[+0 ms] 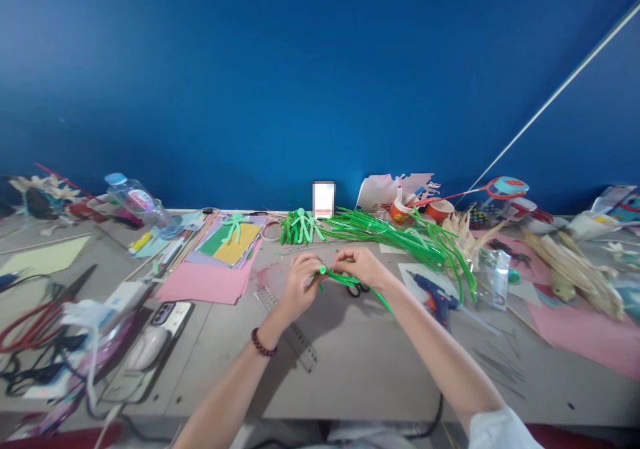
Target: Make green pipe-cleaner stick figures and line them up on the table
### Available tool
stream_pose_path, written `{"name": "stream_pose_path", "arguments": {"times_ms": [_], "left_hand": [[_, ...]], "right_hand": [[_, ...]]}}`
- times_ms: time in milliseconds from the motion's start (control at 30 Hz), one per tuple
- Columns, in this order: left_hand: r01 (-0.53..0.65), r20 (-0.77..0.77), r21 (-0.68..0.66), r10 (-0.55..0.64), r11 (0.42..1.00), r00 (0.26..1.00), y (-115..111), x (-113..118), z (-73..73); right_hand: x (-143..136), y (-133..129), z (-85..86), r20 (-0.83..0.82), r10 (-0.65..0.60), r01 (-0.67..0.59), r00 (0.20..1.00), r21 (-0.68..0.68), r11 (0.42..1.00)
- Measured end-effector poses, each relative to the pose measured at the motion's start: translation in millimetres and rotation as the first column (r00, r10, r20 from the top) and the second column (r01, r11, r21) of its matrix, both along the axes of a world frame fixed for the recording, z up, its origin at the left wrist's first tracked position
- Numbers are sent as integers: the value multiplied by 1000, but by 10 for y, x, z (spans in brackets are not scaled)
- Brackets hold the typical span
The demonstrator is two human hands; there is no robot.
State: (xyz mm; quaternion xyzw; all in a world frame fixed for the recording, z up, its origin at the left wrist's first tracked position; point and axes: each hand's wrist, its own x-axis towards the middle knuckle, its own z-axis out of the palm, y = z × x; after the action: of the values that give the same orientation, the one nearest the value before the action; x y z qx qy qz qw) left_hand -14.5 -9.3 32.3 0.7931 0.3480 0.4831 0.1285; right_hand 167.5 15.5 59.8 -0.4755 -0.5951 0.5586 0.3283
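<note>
Both hands meet above the middle of the table, with green pipe cleaners (pixel 345 279) between them. My left hand (pixel 303 282) has its fingers closed around the green piece's left end, where a small coil shows. My right hand (pixel 361 266) pinches the same piece close beside it, and a long green strand hangs down to the right. Scissors (pixel 358 290) lie partly hidden under the right hand. Behind the hands stand several green pipe-cleaner figures (pixel 301 227). A large bundle of green pipe cleaners (pixel 400 235) spreads to their right.
A clear ruler (pixel 287 329) lies left of centre. Pink paper (pixel 207 282), a phone (pixel 175 315) and a power strip (pixel 123 302) are at the left. A blue glue gun (pixel 436 297) rests right of my right forearm. A bottle (pixel 137 199) stands at the back left.
</note>
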Motion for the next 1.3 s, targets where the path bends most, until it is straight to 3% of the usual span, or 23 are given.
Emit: {"name": "stream_pose_path", "arguments": {"times_ms": [167,300,533,733,833,967,1100,1200,1300], "left_hand": [[-135,149,-52,142,989,979,-28,17,-27],[-231,195,-113,250,966,949,-22,37,-76],[-255,118,-122,270,959,956,-10,44,-87],[-399,30,18,398,917,917,45,-7,-164],[-425,3,63,426,903,905,64,-21,-182],[-386,-91,104,396,916,914,58,-19,-186],[-314,-196,94,327,945,925,54,-22,-190],[-211,-231,54,218,976,948,67,-39,-168],[-101,-238,10,100,995,966,75,-57,-110]], "right_hand": [[-108,-45,-39,-92,19,-26,996,-77,997],[-213,-143,-55,5,-58,58,998,37,998],[-279,-196,-63,72,-95,85,993,127,988],[-294,-205,-156,166,-138,106,976,191,976],[-298,-250,-179,219,-196,103,956,376,921],[-285,-316,-149,462,-365,-40,808,662,749],[-236,-308,-96,539,-443,-200,716,767,610],[-175,-255,-70,510,-463,-204,725,801,563],[-121,-196,-59,462,-448,-150,765,805,575]]}}
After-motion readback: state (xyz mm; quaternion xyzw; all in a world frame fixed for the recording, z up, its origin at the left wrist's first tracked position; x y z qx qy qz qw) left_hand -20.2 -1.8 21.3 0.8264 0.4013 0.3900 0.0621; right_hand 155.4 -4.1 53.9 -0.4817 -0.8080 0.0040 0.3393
